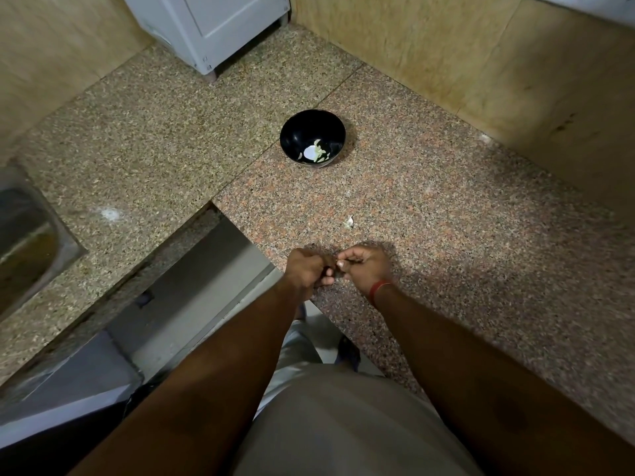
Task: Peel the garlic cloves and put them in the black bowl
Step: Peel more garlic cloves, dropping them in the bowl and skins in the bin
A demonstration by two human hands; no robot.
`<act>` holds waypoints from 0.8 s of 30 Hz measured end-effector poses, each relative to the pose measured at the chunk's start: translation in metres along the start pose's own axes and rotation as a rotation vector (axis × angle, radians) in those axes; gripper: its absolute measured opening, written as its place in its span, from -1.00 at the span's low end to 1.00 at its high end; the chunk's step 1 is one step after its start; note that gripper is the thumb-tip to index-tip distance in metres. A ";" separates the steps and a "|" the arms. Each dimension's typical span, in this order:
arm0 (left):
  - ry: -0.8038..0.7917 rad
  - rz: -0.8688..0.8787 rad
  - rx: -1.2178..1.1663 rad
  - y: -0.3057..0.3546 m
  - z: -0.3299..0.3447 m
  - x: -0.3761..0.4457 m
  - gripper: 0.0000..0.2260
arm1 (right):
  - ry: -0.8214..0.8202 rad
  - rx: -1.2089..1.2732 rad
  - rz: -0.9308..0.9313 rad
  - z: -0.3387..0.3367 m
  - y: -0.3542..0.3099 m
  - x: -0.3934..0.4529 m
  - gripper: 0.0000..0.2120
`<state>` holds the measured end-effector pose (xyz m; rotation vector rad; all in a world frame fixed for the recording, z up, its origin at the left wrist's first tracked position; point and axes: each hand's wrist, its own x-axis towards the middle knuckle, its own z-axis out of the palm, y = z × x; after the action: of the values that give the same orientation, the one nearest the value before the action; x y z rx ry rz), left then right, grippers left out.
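Peeling underway: left hand and right hand pinch, probably, 1 garlic clove; next, carry it to black bowl

Between the hands and the black bowl the speckled table lies open, broken only by a small pale scrap of garlic skin lying well short of the bowl. A white cabinet and walls close the far side, a steel sink stands well off at far left
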<state>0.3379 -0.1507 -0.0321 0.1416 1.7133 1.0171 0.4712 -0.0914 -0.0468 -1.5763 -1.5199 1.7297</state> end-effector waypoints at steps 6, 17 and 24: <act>-0.031 0.023 0.036 0.001 0.000 0.001 -0.86 | -0.040 -0.057 -0.039 -0.004 -0.005 0.004 -0.86; -0.105 0.073 0.059 0.017 -0.002 0.006 -0.85 | -0.116 -0.183 -0.250 -0.017 -0.019 0.017 -0.71; -0.101 0.104 0.069 0.020 -0.002 0.007 -0.83 | -0.121 0.137 -0.082 -0.020 -0.027 0.014 -0.81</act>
<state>0.3254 -0.1351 -0.0233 0.3241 1.6632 1.0104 0.4742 -0.0609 -0.0272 -1.3459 -1.4641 1.8692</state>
